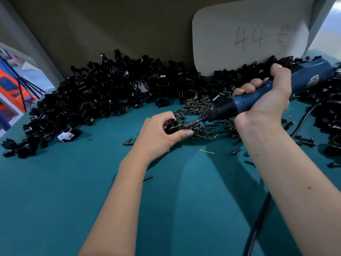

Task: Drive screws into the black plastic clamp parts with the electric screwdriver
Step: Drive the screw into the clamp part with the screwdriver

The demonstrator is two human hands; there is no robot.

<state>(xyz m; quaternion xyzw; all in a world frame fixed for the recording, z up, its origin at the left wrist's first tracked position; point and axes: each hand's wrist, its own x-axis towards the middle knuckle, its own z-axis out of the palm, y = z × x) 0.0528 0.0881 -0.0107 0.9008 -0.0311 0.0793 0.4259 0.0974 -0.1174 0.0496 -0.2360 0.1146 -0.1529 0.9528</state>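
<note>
The left hand (158, 133) holds its grip clamped on a small black plastic clamp part (172, 126), fingers curled over its top and the thumb stretched along its underside, just above the teal worktop (55, 200). The right hand (265, 100) has its grip wrapped tight around the blue barrel of a corded electric screwdriver (245, 102), with fingers folded over the top and the thumb raised toward the rear of the tool. The screwdriver slopes down and to the left; its black collar narrows to a thin metal bit (191, 124) whose tip meets the right side of the held clamp part. Whether a screw sits at that tip is too small to tell.

Directly behind and below the bit lies a loose heap of small dark screws (199, 108), with stray ones scattered across the worktop to the right and a few near the left wrist. A large pile of black plastic clamp parts (96, 93) banks along the back of the worktop from the far left to behind the right hand, and another dark mound (330, 115) lies at the right edge. A black power cable (258, 218) runs under the right forearm toward the bottom edge. A short yellow-green wire scrap (206, 151) lies between the forearms. A pale card marked "44" (249, 36) leans against the beige back wall.
</note>
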